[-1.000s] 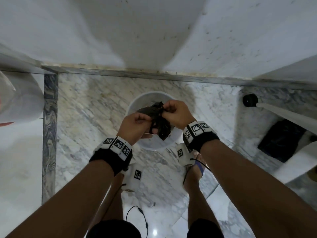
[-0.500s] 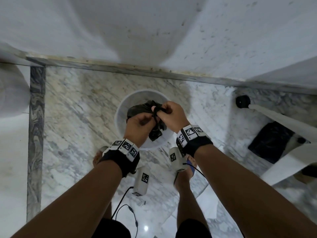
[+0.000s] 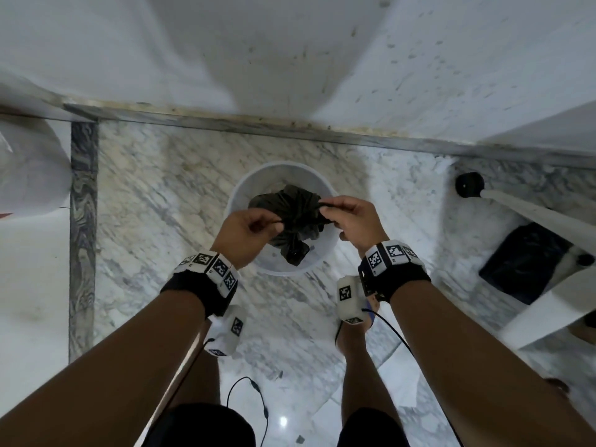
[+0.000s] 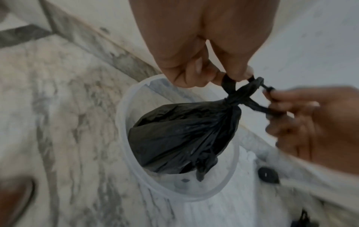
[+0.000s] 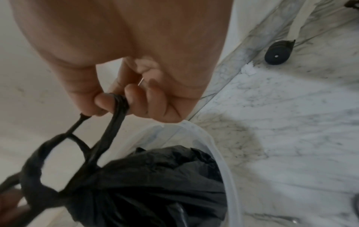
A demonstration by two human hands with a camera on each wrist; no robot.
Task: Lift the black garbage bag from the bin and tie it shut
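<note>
The black garbage bag [image 3: 295, 217] [image 4: 184, 135] [image 5: 155, 188] hangs over the open mouth of the white round bin [image 3: 235, 201] [image 4: 124, 116] [image 5: 223, 161] on the marble floor. Its neck is gathered, and two twisted ends cross above it in a loose knot. My left hand [image 3: 250, 232] [image 4: 223, 73] pinches one end. My right hand [image 3: 348, 217] [image 5: 112, 101] pinches the other end between thumb and fingers. The two hands are apart, with the ends stretched between them.
A white wall runs along the floor edge just behind the bin. To the right, a white slanted frame [image 3: 529, 214] ends in a black foot [image 3: 469, 184], with a dark bag-like object [image 3: 522, 262] beneath it. My legs and cables [image 3: 258, 398] are below the hands.
The hands were close together over the bin, working the bag's ends. They have now pulled apart sideways, drawing the ends out and tightening the knot.
</note>
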